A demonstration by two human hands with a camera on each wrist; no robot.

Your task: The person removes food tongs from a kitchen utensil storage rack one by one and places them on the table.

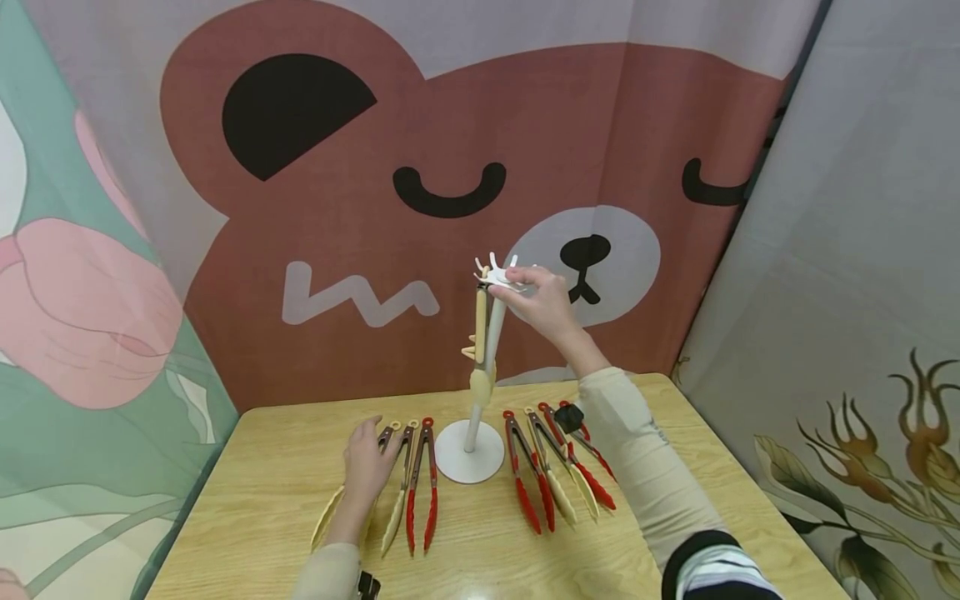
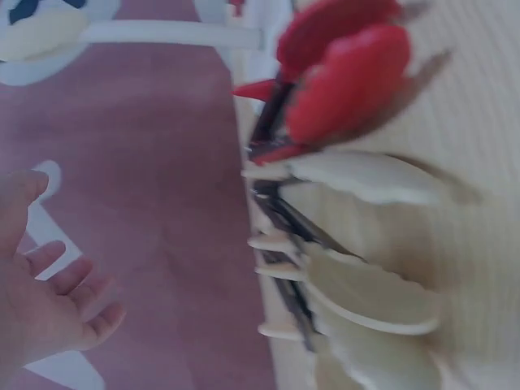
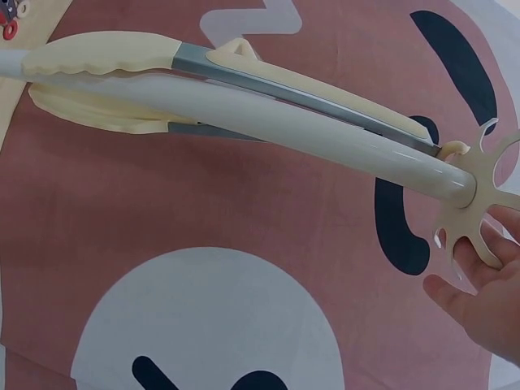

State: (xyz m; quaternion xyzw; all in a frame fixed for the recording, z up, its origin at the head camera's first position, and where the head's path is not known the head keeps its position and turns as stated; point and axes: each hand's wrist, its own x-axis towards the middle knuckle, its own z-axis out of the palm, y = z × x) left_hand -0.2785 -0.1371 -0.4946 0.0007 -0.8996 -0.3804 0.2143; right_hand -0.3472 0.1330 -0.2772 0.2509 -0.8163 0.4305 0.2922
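In the head view a white stand rises from a round base and carries a ring of hooks. My right hand pinches one hook arm at the top between thumb and fingers. A pair of cream-tipped tongs hangs from another hook, along the pole; the right wrist view shows these tongs on both sides of it. My left hand hovers near cream-tipped tongs on the table. In the left wrist view that left hand has loose, spread fingers, holding nothing.
Red-tipped tongs lie left of the base. Right of it lies a row of red tongs and cream tongs, partly beneath the right arm. Behind the wooden table hangs a bear-print curtain.
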